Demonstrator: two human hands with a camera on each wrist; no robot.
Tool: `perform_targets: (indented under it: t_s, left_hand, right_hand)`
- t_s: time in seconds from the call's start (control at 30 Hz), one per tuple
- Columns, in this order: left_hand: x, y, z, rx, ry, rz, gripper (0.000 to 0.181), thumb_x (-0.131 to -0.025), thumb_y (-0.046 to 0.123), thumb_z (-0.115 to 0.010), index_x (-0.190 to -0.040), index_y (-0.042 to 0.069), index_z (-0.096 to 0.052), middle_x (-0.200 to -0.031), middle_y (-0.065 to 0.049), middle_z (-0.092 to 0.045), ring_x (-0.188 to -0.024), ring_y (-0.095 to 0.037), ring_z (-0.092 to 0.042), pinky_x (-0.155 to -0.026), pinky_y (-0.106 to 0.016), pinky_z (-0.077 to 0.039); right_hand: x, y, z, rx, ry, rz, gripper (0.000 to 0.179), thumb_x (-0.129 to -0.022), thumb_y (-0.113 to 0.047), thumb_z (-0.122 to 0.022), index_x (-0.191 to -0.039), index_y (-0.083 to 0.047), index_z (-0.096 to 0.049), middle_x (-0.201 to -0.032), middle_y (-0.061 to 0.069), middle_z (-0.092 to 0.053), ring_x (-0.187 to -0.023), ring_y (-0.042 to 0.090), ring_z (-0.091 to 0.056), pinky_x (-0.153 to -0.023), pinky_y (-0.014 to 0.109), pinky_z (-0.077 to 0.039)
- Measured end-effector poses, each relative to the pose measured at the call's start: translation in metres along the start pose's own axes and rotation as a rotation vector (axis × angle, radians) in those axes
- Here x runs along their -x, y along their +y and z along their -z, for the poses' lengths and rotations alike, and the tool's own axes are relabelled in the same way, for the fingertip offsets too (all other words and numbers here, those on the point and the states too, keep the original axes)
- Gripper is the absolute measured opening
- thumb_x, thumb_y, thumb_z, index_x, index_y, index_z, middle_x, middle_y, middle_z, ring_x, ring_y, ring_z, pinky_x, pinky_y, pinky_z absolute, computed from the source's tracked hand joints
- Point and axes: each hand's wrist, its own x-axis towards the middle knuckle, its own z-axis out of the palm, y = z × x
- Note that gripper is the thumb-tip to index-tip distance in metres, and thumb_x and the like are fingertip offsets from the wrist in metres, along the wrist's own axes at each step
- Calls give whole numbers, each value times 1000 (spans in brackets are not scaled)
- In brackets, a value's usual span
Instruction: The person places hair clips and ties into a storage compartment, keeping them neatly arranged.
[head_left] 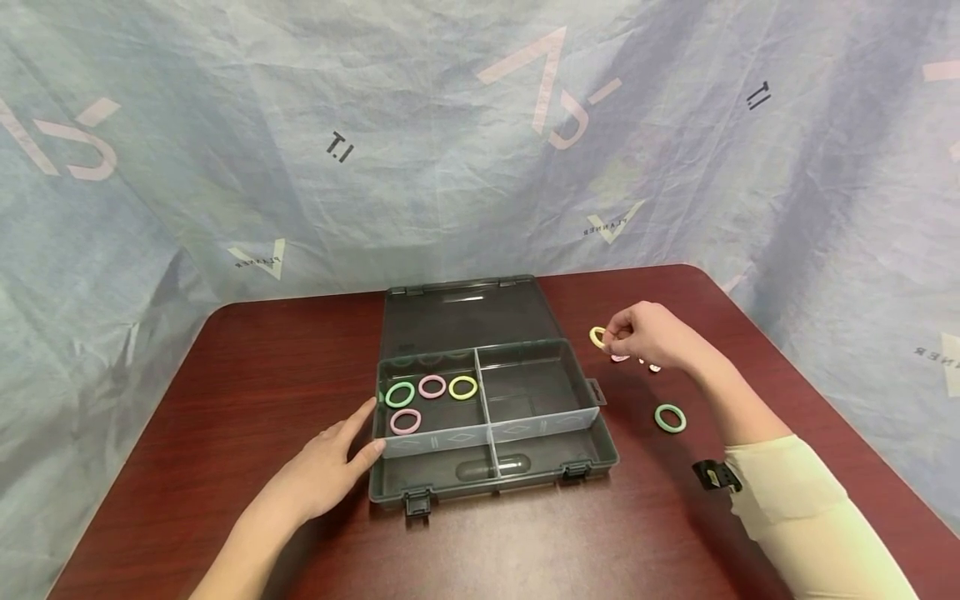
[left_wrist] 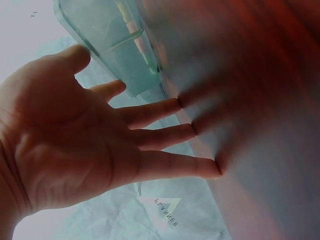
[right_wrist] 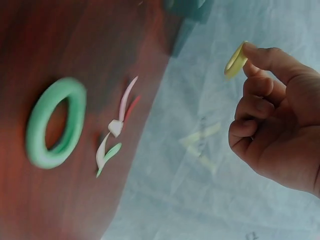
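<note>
My right hand is raised off the table to the right of the box, pinching a yellow ring between thumb and index finger. The other fingers of that hand curl into the palm. My left hand rests at the left side of a dark see-through compartment box, fingers straight and spread, thumb at its wall. In the box's back left compartment lie a green ring, a yellow ring and two pink rings. A green ring lies on the table below the right hand.
The box's lid is folded back flat behind it. Partly behind the right hand lies a pink ring. Near it is a small knotted piece with pink, red and green ends. A printed cloth hangs behind the table.
</note>
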Motion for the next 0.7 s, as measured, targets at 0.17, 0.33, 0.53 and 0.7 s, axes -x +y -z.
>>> perform_targets:
  t_s: [0.17, 0.33, 0.53, 0.7]
  left_hand:
    - [0, 0, -1, 2, 0, 0, 74, -104, 59, -44, -163, 20, -24, -153, -28, -40, -138, -54, -36, -105, -70, -32]
    - [-1, 0, 0, 9, -3, -4, 74, -104, 59, -44, -163, 20, -23, -153, -29, -39, -139, -55, -35, -105, -70, -32]
    - [-1, 1, 0, 5, -3, -10, 74, -104, 58, -44, -162, 18, -24, -152, -29, -40, -138, -55, -36, -104, -70, -33]
    - [-1, 2, 1, 3, -6, -4, 75, -104, 59, -44, -163, 18, -23, -152, -29, -40, -138, -55, -36, -104, -70, -33]
  right_hand:
    - [-8, -18, -3, 10, 6, 35, 8, -89, -10, -72, -82, -12, -73, -65, 0, -62, -56, 14, -52, -53, 31, -42]
    - [-16, -33, -9, 1, -3, 67, 7, -90, -10, -73, -83, -11, -74, -62, -1, -56, -52, 13, -51, -52, 30, -44]
    - [-27, -49, -16, 22, -7, 121, 6, -89, -10, -75, -83, -10, -75, -64, -4, -56, -56, 11, -44, -57, 30, -40]
    - [-36, -62, -23, 24, -36, 147, 6, -88, -9, -75, -82, -10, -74, -66, -4, -56, -61, 12, -44, -61, 31, -38]
